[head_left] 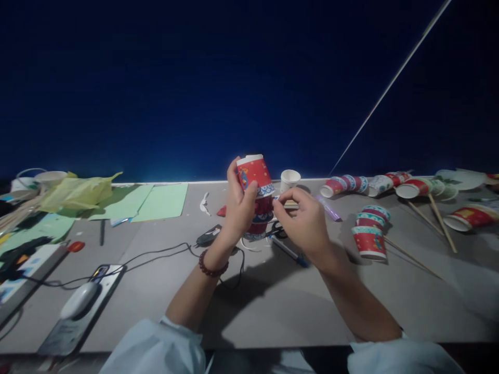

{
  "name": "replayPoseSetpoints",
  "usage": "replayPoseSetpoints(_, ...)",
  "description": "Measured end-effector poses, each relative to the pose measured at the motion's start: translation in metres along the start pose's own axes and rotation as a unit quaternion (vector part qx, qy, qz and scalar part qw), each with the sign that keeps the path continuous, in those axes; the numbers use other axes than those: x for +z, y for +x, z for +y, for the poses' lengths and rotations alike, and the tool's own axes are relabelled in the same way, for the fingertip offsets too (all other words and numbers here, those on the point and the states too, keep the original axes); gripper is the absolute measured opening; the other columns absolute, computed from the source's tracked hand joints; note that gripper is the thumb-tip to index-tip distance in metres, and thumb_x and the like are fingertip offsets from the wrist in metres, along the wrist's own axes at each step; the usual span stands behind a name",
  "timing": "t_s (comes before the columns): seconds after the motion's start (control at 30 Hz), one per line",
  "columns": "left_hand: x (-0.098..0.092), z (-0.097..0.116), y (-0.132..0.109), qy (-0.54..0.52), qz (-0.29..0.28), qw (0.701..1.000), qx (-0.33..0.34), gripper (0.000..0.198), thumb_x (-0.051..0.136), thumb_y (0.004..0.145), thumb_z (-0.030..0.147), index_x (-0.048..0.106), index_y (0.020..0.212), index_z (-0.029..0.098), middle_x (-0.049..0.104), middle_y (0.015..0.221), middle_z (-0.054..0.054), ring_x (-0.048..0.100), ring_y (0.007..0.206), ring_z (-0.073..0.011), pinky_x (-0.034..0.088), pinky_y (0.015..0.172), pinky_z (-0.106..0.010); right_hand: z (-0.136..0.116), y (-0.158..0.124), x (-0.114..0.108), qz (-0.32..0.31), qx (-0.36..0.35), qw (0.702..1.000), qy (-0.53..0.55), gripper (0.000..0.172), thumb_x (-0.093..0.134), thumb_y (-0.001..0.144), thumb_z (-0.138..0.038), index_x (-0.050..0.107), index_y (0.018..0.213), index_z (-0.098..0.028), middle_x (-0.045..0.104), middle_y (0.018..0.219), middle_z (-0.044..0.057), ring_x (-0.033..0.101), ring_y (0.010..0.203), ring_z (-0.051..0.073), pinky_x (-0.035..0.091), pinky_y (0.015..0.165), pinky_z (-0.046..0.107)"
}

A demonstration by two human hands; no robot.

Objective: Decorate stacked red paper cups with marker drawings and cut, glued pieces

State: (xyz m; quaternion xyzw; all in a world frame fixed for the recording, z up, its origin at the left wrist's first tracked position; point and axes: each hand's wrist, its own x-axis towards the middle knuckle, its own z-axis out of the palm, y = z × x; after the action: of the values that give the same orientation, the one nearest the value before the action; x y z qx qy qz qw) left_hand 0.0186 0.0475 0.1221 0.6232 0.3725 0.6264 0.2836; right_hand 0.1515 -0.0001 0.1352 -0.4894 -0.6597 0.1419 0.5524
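Observation:
My left hand (239,208) is wrapped round a red patterned paper cup (254,174), which is tilted and held above the table. Further red and blue patterned cups (263,208) show directly below it, partly hidden by my fingers. Close to the right side of these cups, my right hand (306,221) is pinched with thumb and forefinger together. Whatever lies between those fingertips is too small to make out. Beneath my hands are a blue-capped pen (289,251) and black-handled scissors (277,230). A white paper cup (290,179) stands just behind my right hand.
To the right lie several joined patterned cups (370,234), some with wooden sticks (414,258). At the left are a power strip (33,270), a phone (80,314) with a white mouse (80,300) on it, green paper (161,202) and a yellow bag (80,195). A black cable (156,253) crosses the table.

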Motion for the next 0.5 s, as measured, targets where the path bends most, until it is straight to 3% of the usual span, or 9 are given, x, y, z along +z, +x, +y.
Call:
replayPoseSetpoints(0.27,0.0,-0.01,0.007,-0.069,0.023,0.995,-0.065,0.061,0.055,0.082,0.051,0.031,0.133,0.027,0.047,0.129,-0.01,0.051,0.113,-0.025,0.042,0.096,-0.039,0.014,0.006,-0.004,-0.012,0.061,0.992,0.105,0.015,0.058,0.082,-0.034,0.058,0.08,-0.019,0.06,0.08,0.003,0.06,0.077,0.016,0.055,0.059,0.026)
replayPoseSetpoints(0.37,-0.003,-0.017,0.014,-0.111,0.045,0.984,-0.133,0.064,0.061,0.078,0.05,0.032,0.129,0.027,0.051,0.122,-0.01,0.056,0.107,-0.0248,0.047,0.089,-0.038,0.031,0.014,-0.004,-0.01,0.091,0.985,0.144,0.02,0.057,0.083,-0.039,0.057,0.085,-0.02,0.06,0.083,0.003,0.061,0.082,0.018,0.056,0.066,0.03)
replayPoseSetpoints(0.5,-0.008,-0.029,0.024,-0.152,0.056,0.957,-0.242,0.059,0.068,0.07,0.046,0.039,0.117,0.024,0.056,0.104,-0.01,0.061,0.091,-0.0235,0.052,0.069,-0.034,0.051,0.024,0.005,-0.058,0.153,0.969,0.185,0.032,0.064,0.076,-0.039,0.053,0.1,-0.021,0.06,0.094,0.004,0.062,0.086,0.018,0.055,0.075,0.035)
